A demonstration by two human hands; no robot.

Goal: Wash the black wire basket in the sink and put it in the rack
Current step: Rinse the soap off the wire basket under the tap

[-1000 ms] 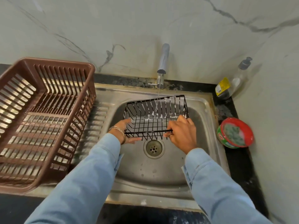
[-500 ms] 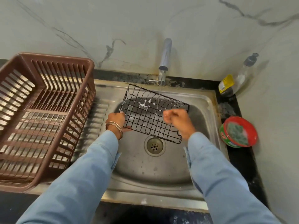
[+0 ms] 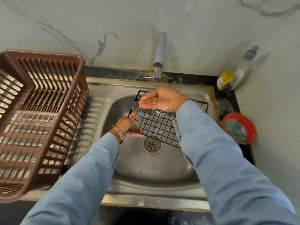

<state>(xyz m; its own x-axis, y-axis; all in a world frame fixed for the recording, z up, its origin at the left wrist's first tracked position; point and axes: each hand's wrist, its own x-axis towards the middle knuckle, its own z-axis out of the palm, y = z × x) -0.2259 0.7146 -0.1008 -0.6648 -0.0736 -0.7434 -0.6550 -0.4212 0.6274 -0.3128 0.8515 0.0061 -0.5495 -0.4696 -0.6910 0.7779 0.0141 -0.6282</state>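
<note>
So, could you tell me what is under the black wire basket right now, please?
Under the black wire basket lie the sink basin and, by its lower edge, the drain. The right sleeve covers the basket's right part.

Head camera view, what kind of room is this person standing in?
Most likely a home kitchen, at the washing-up spot. A stainless steel sink sits in a dark counter under a running tap, a brown plastic dish rack stands on the drainboard, and a red tub with a green scrub pad sits alongside.
</note>
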